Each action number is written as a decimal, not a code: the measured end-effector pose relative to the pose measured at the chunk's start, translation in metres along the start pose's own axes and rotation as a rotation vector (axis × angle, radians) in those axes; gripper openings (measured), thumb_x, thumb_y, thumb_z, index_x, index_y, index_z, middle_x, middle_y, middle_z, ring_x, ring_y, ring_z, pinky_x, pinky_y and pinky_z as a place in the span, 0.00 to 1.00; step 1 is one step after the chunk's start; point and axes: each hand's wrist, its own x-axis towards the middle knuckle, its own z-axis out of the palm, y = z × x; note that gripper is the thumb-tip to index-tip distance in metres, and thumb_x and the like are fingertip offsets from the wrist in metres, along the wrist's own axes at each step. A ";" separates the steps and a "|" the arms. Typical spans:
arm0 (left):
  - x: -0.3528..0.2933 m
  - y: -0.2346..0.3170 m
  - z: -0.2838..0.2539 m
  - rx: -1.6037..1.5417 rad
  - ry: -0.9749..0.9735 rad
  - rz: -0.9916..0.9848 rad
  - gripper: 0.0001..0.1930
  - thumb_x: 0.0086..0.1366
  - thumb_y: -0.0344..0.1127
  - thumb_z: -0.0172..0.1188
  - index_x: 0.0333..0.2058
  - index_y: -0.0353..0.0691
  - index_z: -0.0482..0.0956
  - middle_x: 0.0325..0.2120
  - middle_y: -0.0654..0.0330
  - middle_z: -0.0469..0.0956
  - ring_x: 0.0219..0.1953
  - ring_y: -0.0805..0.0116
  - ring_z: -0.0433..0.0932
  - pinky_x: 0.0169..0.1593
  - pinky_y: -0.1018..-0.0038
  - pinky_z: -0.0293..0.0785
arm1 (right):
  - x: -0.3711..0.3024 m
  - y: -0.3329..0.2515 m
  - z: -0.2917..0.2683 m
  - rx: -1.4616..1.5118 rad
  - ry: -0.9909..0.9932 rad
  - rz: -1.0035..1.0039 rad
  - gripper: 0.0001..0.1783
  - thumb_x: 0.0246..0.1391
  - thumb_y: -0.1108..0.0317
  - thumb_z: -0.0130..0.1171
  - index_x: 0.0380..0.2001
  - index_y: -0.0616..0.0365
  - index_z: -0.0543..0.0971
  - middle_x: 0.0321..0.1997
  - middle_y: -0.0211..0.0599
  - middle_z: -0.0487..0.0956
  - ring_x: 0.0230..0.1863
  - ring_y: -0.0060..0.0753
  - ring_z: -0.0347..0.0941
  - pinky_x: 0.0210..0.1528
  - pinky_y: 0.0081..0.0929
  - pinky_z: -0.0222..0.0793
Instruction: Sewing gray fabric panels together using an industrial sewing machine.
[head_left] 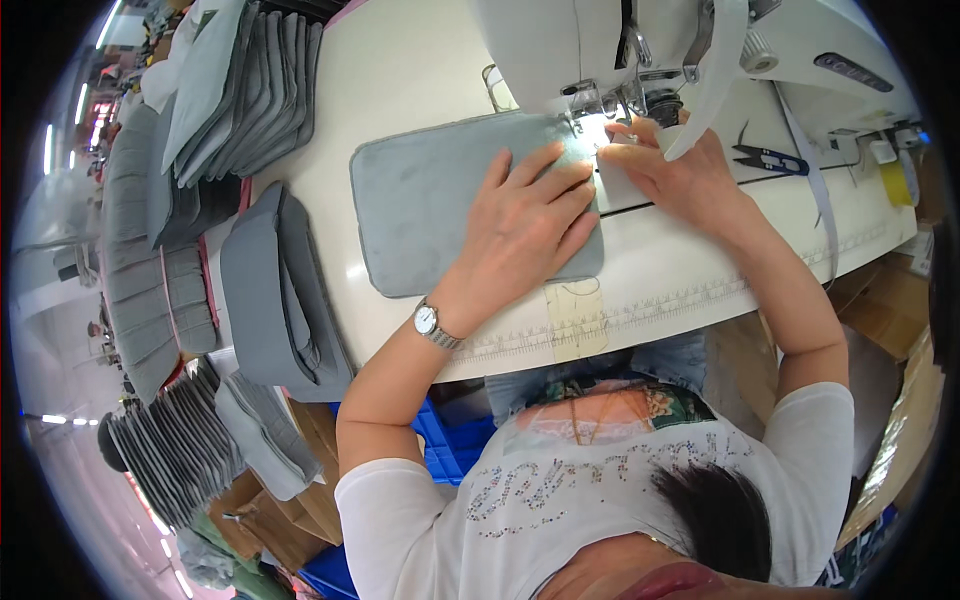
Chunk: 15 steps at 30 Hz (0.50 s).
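Observation:
A grey rectangular fabric panel with rounded corners lies flat on the white sewing table. Its far right corner reaches the lit needle area of a white sewing machine. My left hand rests palm down on the panel's right part, fingers spread. Close to the needle and presser foot, my right hand has its thumb and fingers pinched together beside the panel's edge. Whatever those fingertips hold is too small to make out.
Thread snips and a white tape lie right of my right hand. Folded grey pieces and a grey stack stand at the left. A printed ruler strip runs along the near edge. A blue crate is below.

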 end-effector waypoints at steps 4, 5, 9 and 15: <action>-0.011 -0.011 -0.009 -0.074 0.094 -0.062 0.12 0.62 0.35 0.62 0.44 0.42 0.82 0.51 0.60 0.78 0.60 0.57 0.70 0.60 0.53 0.65 | -0.001 0.007 0.000 0.000 -0.020 0.001 0.16 0.40 0.70 0.67 0.36 0.42 0.85 0.36 0.40 0.76 0.42 0.42 0.75 0.44 0.36 0.74; -0.021 -0.019 -0.019 -0.072 0.181 -0.131 0.12 0.63 0.36 0.60 0.44 0.39 0.81 0.50 0.58 0.78 0.59 0.56 0.71 0.61 0.54 0.64 | 0.000 0.007 -0.002 0.001 -0.021 0.001 0.16 0.40 0.70 0.67 0.36 0.42 0.85 0.36 0.40 0.76 0.42 0.42 0.75 0.44 0.36 0.74; -0.071 -0.070 -0.074 -0.015 0.354 -1.006 0.26 0.65 0.40 0.62 0.58 0.37 0.71 0.43 0.53 0.79 0.33 0.69 0.78 0.40 0.75 0.75 | -0.001 0.008 -0.007 0.009 -0.004 -0.027 0.14 0.44 0.69 0.66 0.38 0.48 0.85 0.39 0.35 0.78 0.43 0.40 0.76 0.46 0.36 0.73; -0.092 -0.081 -0.078 -0.814 0.411 -0.983 0.37 0.57 0.22 0.66 0.65 0.38 0.62 0.27 0.68 0.74 0.29 0.83 0.72 0.36 0.86 0.69 | -0.004 -0.033 -0.015 0.253 -0.159 -0.103 0.26 0.47 0.66 0.65 0.53 0.53 0.78 0.63 0.33 0.74 0.60 0.33 0.72 0.64 0.40 0.61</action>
